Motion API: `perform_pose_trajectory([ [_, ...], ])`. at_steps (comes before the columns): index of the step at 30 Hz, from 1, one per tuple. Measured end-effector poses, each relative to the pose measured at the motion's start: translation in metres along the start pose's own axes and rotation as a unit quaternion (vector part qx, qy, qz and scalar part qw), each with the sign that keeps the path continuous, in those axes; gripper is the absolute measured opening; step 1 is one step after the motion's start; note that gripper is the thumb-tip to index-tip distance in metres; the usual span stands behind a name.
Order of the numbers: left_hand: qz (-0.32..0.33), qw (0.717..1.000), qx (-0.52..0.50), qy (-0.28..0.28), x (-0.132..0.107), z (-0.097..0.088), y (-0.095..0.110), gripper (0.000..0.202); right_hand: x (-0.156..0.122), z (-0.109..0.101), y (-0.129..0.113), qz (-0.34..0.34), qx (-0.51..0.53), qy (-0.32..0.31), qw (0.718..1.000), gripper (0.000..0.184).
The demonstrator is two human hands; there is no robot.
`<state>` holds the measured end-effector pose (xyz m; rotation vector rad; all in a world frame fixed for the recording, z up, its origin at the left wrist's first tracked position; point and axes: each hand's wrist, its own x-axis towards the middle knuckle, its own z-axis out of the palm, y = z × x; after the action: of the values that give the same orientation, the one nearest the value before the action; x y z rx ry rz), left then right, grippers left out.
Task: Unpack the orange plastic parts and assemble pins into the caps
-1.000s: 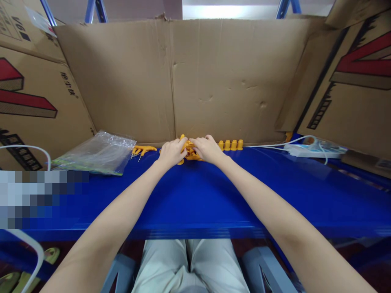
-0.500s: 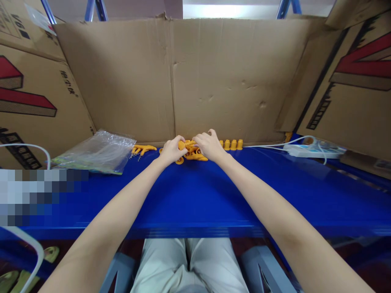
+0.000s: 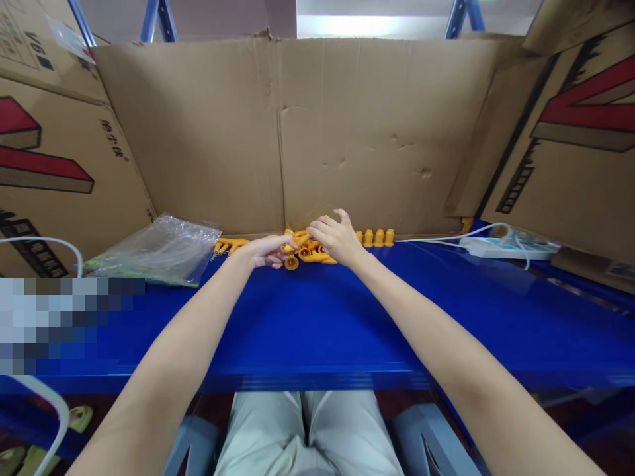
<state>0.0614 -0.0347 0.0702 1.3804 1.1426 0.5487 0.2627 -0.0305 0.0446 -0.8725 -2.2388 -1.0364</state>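
My left hand (image 3: 268, 251) has its thumb and fingers closed round an orange plastic piece (image 3: 290, 244), palm turned partly up. Fingertips of my right hand (image 3: 335, 237) are bent down onto the far end of the same orange piece, with one finger raised. Beneath and between the hands lies a pile of orange plastic parts (image 3: 325, 258), some with round hollow ends. One small orange cup (image 3: 291, 264) faces me just below my left fingers. A branched orange part (image 3: 231, 244) lies left of my left hand, partly covered by it.
Several orange cups (image 3: 380, 238) stand in a row right of my right hand. A clear plastic bag (image 3: 163, 251) lies at left. A white power strip (image 3: 506, 247) with cables sits at right. Cardboard (image 3: 377, 132) walls the back of the blue table (image 3: 317, 330).
My left hand has shifted left and rolled palm-up, tilting the orange piece in it. My right hand has stayed almost in place. The view has tipped slightly.
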Motion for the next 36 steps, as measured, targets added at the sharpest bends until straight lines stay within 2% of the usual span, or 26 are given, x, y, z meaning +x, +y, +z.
perform_pose_trajectory([
  [2, -0.024, 0.999, -0.006, -0.037, 0.0, -0.003, 0.0, 0.027, 0.001, -0.001, -0.002, 0.002, 0.006, 0.0, 1.0, 0.036],
  [4, -0.03, 0.998, -0.015, -0.05, 0.001, -0.004, -0.002, 0.028, 0.002, -0.002, -0.002, 0.01, 0.013, -0.012, 1.0, 0.033],
  [7, -0.016, 0.999, -0.017, -0.03, 0.005, -0.002, -0.006, 0.022, 0.001, 0.0, 0.0, 0.017, 0.027, -0.052, 0.998, 0.024],
  [12, -0.003, 1.0, 0.02, 0.006, 0.014, -0.003, -0.013, 0.018, -0.001, 0.002, 0.003, 0.024, 0.062, -0.117, 0.991, 0.024],
  [16, -0.004, 1.0, 0.016, 0.006, 0.014, -0.007, -0.011, 0.022, 0.004, -0.003, -0.003, 0.031, 0.036, -0.107, 0.993, 0.018],
  [19, -0.002, 0.999, -0.009, -0.031, 0.01, -0.006, -0.007, 0.02, 0.007, -0.01, -0.003, 0.042, 0.001, -0.071, 0.997, 0.023],
  [22, -0.004, 0.997, -0.027, -0.079, 0.004, -0.002, -0.004, 0.017, 0.0, -0.013, 0.012, 0.103, -0.018, -0.022, 0.994, 0.023],
  [25, 0.014, 0.993, -0.067, -0.094, 0.002, 0.0, -0.004, 0.018, -0.02, -0.006, 0.042, 0.243, -0.013, 0.003, 0.97, 0.015],
  [28, 0.069, 0.986, -0.139, -0.053, 0.006, -0.003, -0.006, 0.018, -0.048, 0.015, 0.069, 0.395, 0.029, -0.003, 0.918, 0.016],
  [30, 0.105, 0.976, -0.192, 0.007, 0.011, -0.007, -0.008, 0.017, -0.064, 0.033, 0.08, 0.467, 0.087, -0.05, 0.878, 0.016],
  [33, 0.143, 0.952, -0.247, 0.108, 0.018, -0.018, -0.012, 0.014, -0.08, 0.057, 0.084, 0.527, 0.164, -0.117, 0.825, 0.013],
  [36, 0.166, 0.935, -0.248, 0.192, 0.023, -0.03, -0.018, 0.011, -0.088, 0.07, 0.082, 0.549, 0.184, -0.122, 0.806, 0.008],
])
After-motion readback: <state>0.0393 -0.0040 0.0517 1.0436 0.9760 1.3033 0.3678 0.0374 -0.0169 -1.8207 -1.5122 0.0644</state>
